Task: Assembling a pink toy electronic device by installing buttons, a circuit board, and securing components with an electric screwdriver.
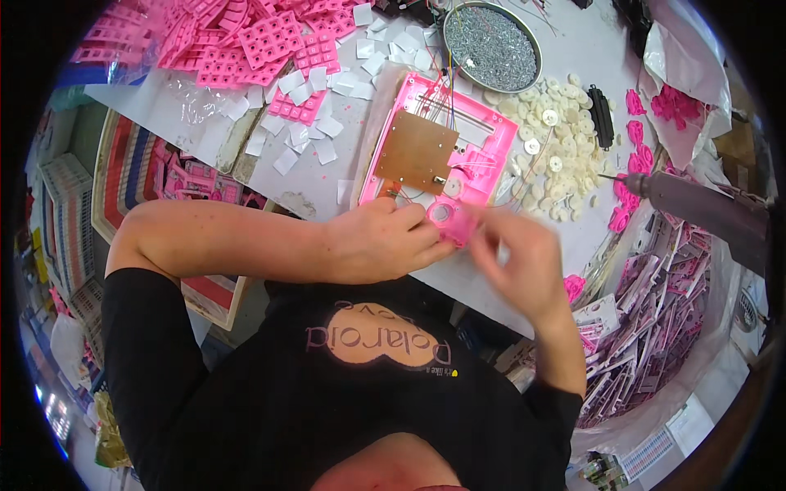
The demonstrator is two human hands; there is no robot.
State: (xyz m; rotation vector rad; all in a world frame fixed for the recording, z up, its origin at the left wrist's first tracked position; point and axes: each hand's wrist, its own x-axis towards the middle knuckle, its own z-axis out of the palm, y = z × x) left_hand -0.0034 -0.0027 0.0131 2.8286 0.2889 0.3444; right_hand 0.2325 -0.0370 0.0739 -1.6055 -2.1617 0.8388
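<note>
A pink plastic housing (501, 131) lies at a tilt on the table, with a brown circuit board (416, 151) and thin wires inside it. At its near edge sits a pink part with a round ring (443, 214). My left hand (389, 237) is closed over the housing's near edge, its fingers curled beside that ring. To the right of the ring is my right hand (520, 258), smeared by motion. Its fingertips are too blurred to show whether they hold anything. A white disc (453, 188) shows inside the housing just beyond the ring.
Behind the housing stands a round metal bowl of screws (494, 47). White plastic discs (561, 135) are heaped to its right. An electric screwdriver (696, 204) juts in from the right. Pink keypads (270, 41) and white squares (323, 151) cover the far left. A bag of pink parts (647, 327) stands right.
</note>
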